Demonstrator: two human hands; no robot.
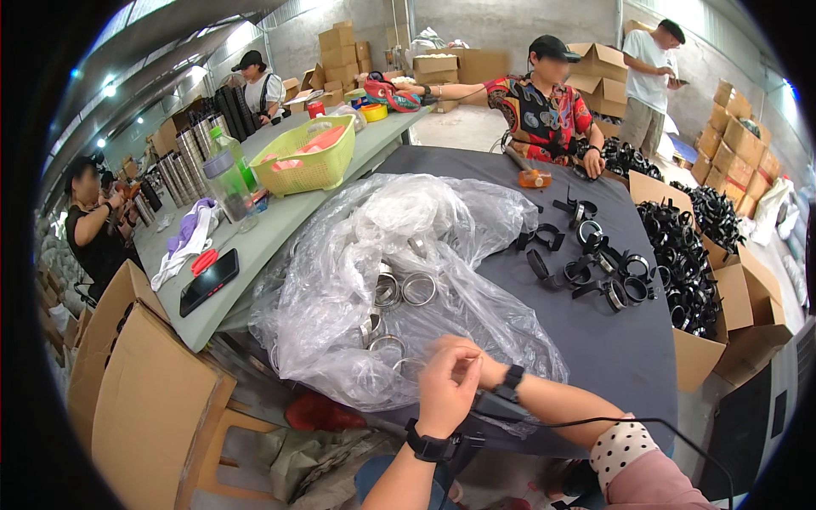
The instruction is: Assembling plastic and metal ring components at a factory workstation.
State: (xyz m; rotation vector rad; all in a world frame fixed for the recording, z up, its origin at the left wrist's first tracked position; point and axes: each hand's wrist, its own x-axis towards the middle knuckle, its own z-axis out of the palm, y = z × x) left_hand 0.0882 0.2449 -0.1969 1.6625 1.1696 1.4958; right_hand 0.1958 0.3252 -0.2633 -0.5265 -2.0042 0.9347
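My left hand (pixel 448 389) is closed, thumb and fingers drawn together near the table's front edge. Whatever it may hold is too small or hidden to make out. Just behind and touching it is my right hand (pixel 483 364), its fingers partly covered and smeared by motion. Both wrists wear dark straps. Right in front of my hands lies a large clear plastic bag (pixel 340 340), spread and crumpled. Several shiny metal rings (pixel 419 289) lie in its opening. Further right on the dark tabletop (pixel 531 314) are several black ring clamps with straps (pixel 578 273).
An open carton (pixel 699 355) full of black clamps stands at the right. On the grey-green table (pixel 285 223) at left are a green basket (pixel 293 176), bottles and a phone (pixel 210 282). A person in a patterned shirt (pixel 544 115) sits across; others are beyond. A cable crosses my right forearm.
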